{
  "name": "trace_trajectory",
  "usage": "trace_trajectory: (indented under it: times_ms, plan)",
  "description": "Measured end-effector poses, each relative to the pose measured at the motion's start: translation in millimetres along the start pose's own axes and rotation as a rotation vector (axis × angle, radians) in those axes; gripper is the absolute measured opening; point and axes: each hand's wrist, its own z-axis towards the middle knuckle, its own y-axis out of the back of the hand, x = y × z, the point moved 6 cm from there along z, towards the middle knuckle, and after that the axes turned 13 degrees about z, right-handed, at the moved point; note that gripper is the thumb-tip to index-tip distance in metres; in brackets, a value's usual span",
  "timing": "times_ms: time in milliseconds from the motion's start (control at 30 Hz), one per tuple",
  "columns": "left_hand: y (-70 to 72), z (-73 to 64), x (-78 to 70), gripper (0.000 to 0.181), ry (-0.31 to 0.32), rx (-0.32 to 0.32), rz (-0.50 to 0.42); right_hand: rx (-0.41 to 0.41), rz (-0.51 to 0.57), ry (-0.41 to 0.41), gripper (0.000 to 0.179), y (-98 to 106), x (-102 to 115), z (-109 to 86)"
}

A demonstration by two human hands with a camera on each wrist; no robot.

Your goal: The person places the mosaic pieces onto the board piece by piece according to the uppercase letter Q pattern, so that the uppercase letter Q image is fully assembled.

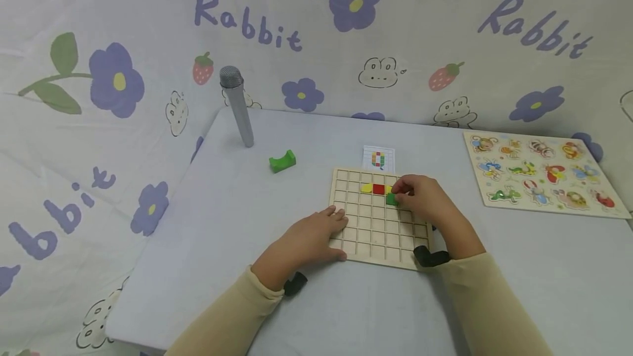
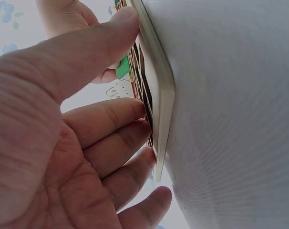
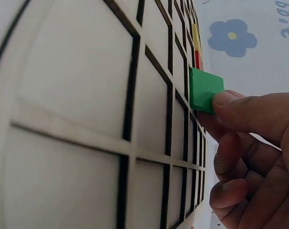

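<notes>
My right hand (image 1: 424,200) pinches a green square tile (image 3: 206,90) between thumb and fingers, close over the upper right part of the wooden grid board (image 1: 365,235). In the board's second row a red tile (image 1: 378,189) lies between a yellow tile (image 1: 366,188) and another yellow piece (image 1: 388,189) partly covered by the fingers. My left hand (image 1: 311,238) rests at the board's left edge, its fingertips on the rim and thumb at the near corner. In the left wrist view its fingers are fairly straight along the edge.
Behind the board lies a small pattern card (image 1: 378,159) with a coloured ring of squares. A green curved block (image 1: 283,161) and a standing grey microphone (image 1: 237,106) are at the back left. To the right is a wooden insect puzzle (image 1: 544,174).
</notes>
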Motion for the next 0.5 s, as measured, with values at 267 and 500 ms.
trace_trajectory:
  times_ms: [267, 500]
  plan:
    - [0.1, 0.4, 0.1, 0.085, -0.003, -0.002, 0.01, 0.019, -0.017, -0.021, 0.011, -3.2, -4.9, 1.7]
    - [0.1, 0.7, -0.6, 0.085, -0.008, -0.008, 0.015, 0.009, -0.025, -0.032, 0.012, -5.4, -7.6, 0.3]
